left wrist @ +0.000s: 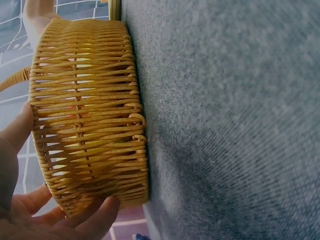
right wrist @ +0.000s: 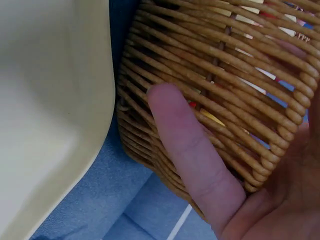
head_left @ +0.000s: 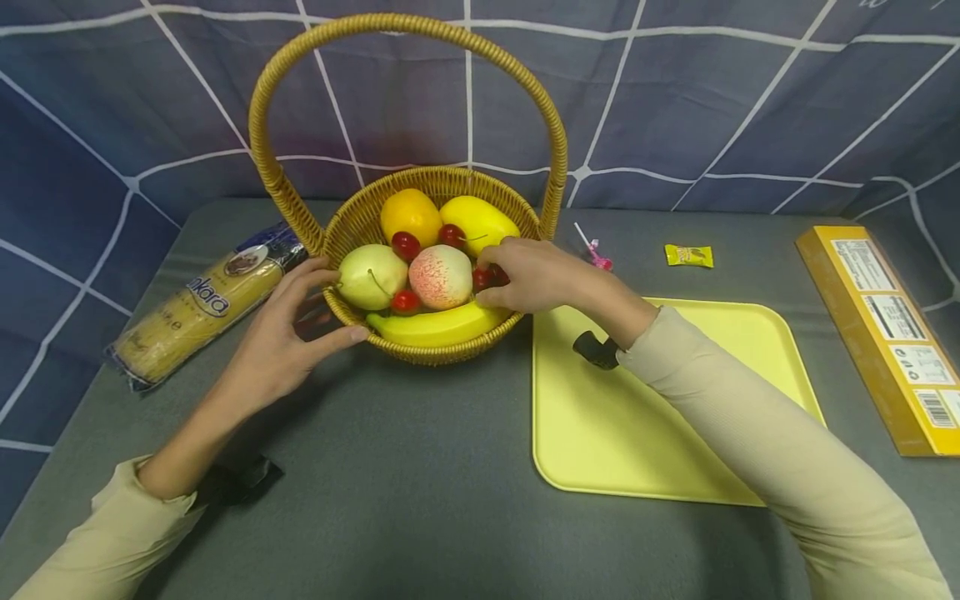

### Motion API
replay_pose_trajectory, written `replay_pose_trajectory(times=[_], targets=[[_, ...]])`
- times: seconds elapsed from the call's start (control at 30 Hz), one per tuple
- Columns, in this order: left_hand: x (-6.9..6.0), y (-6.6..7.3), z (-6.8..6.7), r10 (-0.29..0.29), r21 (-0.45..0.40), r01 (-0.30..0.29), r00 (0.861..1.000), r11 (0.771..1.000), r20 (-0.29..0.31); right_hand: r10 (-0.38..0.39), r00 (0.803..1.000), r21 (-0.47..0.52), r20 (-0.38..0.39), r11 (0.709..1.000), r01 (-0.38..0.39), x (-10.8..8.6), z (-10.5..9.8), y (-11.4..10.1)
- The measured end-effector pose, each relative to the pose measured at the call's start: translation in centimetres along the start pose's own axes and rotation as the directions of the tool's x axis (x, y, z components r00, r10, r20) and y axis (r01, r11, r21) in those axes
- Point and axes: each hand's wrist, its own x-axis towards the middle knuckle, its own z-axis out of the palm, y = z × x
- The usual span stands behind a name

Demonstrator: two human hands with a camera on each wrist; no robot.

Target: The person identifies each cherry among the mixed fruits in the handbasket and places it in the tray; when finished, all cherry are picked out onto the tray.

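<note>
The wicker basket (head_left: 432, 353) stands upright, holding a peach (head_left: 441, 277), a green pear-like fruit (head_left: 372, 277), an orange (head_left: 411, 217), a yellow fruit (head_left: 478, 223), a banana (head_left: 442, 326) and several cherries (head_left: 406, 245). My left hand (head_left: 273, 346) rests spread against its left side, thumb at the front rim; in the left wrist view its fingertips touch the wicker (left wrist: 87, 115). Over the right rim, my right hand (head_left: 536, 275) pinches a cherry (head_left: 482, 278) between thumb and forefinger. One finger (right wrist: 192, 152) lies along the outer wicker (right wrist: 215, 65) in the right wrist view.
A yellow tray (head_left: 600, 433) lies right of the basket, under my right forearm. Behind it are a lollipop (head_left: 596, 254) and a yellow-wrapped sweet (head_left: 688, 256). An orange box (head_left: 885, 333) is at the far right, a pasta packet (head_left: 202, 308) at the left.
</note>
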Motion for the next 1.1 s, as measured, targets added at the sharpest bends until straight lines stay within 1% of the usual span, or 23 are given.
replay_pose_trajectory(times=[0.3,0.4,0.5,0.63,0.73,0.83,0.9,1.1], targets=[[0.0,-0.1,0.1,0.005,0.008,-0.005,1.000,1.000,-0.002,0.005,0.994,-0.024,0.110,1.000,-0.002,0.3,-0.2,-0.2],[0.0,-0.1,0.1,0.000,0.007,0.000,1.000,1.000,0.001,0.022,0.992,-0.017,0.123,1.000,-0.020,0.3,-0.2,-0.2],[0.0,-0.1,0.1,-0.001,0.009,0.001,1.000,1.000,0.002,0.023,0.996,0.003,0.087,1.000,-0.023,0.2,-0.1,0.1],[0.0,-0.1,0.1,0.004,0.011,-0.004,1.000,1.000,-0.001,-0.039,0.999,0.048,-0.009,0.998,0.039,0.1,0.3,0.6],[0.0,-0.1,0.0,0.008,0.009,-0.008,1.000,1.000,-0.003,-0.099,0.993,0.063,-0.071,0.993,0.103,0.0,0.5,0.9],[0.0,-0.1,0.0,0.010,0.005,-0.010,1.000,1.000,-0.005,-0.130,0.985,0.061,-0.115,0.989,0.137,-0.1,0.7,1.1],[0.0,-0.1,0.1,0.012,0.004,-0.012,1.000,1.000,-0.005,-0.134,0.982,0.063,-0.136,0.988,0.144,-0.2,0.7,1.1],[0.0,-0.1,0.1,0.007,0.003,-0.007,1.000,1.000,-0.007,-0.117,0.977,0.058,-0.180,0.990,0.129,-0.4,1.0,1.1]])
